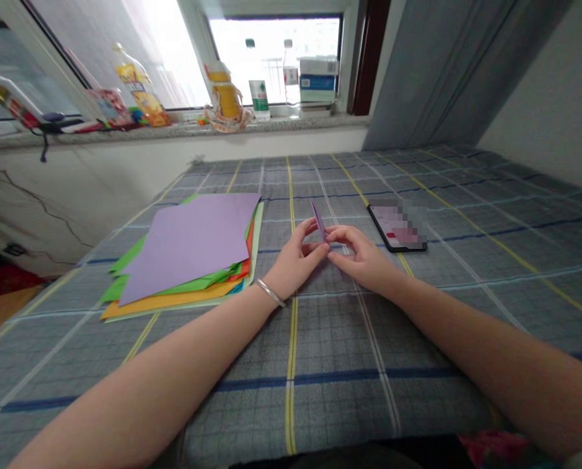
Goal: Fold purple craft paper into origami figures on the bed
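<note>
A narrow piece of purple paper (317, 213), seen nearly edge-on, stands upright between my hands. My left hand (296, 257) pinches it from the left, thumb and fingers close together; a silver bangle (271, 293) circles that wrist. From the other side my right hand (356, 255) grips the same paper with thumb and fingertips. How the paper is folded cannot be made out. To the left lies a stack of coloured paper, a purple sheet (197, 238) on top, with green (119, 286) and orange (124, 309) sheets showing beneath.
A smartphone (398, 228) with a lit, partly blurred screen lies right of my hands. Plaid cloth (330, 352) covers the surface. Along the windowsill (183, 127) stand a yellow drink bottle (141, 88), a yellow cup (226, 98), clear bottles (291, 75) and boxes (317, 85).
</note>
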Motion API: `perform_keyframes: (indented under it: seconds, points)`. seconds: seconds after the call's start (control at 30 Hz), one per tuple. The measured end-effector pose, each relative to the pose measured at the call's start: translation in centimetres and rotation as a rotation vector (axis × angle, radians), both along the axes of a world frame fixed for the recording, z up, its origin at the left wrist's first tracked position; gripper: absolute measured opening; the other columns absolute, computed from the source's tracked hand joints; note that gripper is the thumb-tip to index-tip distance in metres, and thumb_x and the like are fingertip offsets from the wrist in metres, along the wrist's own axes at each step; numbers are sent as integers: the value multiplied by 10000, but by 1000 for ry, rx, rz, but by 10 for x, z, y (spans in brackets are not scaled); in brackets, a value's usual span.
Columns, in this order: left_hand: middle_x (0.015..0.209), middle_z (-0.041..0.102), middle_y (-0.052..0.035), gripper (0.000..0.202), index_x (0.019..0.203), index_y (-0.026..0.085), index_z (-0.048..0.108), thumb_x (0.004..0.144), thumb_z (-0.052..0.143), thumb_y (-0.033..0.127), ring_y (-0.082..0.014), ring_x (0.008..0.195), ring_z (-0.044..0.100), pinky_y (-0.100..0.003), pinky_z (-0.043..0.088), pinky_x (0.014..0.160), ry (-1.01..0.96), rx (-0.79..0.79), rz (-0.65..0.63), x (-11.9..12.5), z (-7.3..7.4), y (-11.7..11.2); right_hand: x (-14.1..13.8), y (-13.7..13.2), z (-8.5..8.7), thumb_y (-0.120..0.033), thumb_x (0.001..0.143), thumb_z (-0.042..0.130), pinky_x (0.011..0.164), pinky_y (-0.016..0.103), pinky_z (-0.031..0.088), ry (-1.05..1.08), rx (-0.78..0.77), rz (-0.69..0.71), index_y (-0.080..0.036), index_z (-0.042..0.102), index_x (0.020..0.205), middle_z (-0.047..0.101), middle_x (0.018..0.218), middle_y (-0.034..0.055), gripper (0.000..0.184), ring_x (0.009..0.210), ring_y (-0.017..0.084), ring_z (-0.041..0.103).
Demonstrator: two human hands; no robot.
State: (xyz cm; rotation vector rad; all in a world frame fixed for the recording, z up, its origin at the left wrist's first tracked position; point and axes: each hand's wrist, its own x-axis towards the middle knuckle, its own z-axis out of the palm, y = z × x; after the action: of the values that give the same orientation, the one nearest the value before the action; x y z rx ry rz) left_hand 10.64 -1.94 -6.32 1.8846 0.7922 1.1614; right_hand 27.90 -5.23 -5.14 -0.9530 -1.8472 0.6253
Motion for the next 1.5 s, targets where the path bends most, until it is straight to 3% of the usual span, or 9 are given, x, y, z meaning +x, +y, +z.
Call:
perform_keyframes:
  seconds: [0.1,0.2,0.4,0.6,0.8,1.0,1.23,1.5]
  points:
    - [1401,451,-152,523,1331,244,372,860,600,258,-221,1161,582,-371,540,903,-15,19,-42,0,-1,0,2,5,-5,-212,821,588,1065,455,399,22,49,12,-244,507,1031,547,1235,86,228,1220,196,512]
    - [1405,452,-135,519,1338,263,363,871,589,248,-198,1113,606,-345,547,881,-10,29,-61,0,0,-1,1,7,-6,-215,816,600,1064,449,409,64,40,24,-254,493,1105,536,1251,83,310,1217,192,517]
    - [1398,457,-138,523,1352,267,361,876,578,270,-167,997,640,-327,547,832,45,77,-16,-2,3,-2,2,1,1,-279,786,639,806,391,575,128,-194,-5,-263,464,1193,470,1362,118,443,1203,247,541]
    - [1410,447,-130,522,1335,255,380,853,581,268,-147,956,642,-310,541,828,-7,32,-58,-1,5,-2,3,-1,3,-279,768,646,742,363,592,153,-217,-22,-260,470,1193,468,1377,113,461,1184,260,562]
    - [1405,455,-127,537,1340,249,410,837,597,250,-154,947,647,-303,545,809,7,26,-49,-1,7,-4,6,3,0,-223,800,597,777,348,567,37,-122,-118,-254,485,1221,575,1296,93,437,1045,215,638]
    - [1403,469,-111,554,1369,232,416,837,571,222,-157,983,627,-301,526,852,24,-24,-73,-2,10,-7,12,2,2,-268,877,518,752,365,547,-173,-170,-242,-265,501,1294,729,915,36,417,795,198,692]
    - [1450,425,-104,605,1403,242,379,821,523,162,-161,998,622,-335,506,908,22,-63,-131,-6,9,-4,14,6,3,-207,863,503,850,361,532,-144,-141,-223,-270,592,1272,717,1090,31,423,949,207,677]
    - [1459,419,-112,669,1450,221,325,807,447,83,-191,1121,587,-364,479,977,77,-20,-209,-8,7,0,17,13,-6,-242,857,535,768,351,549,-140,-187,-246,-291,592,1284,741,985,25,433,841,206,688]
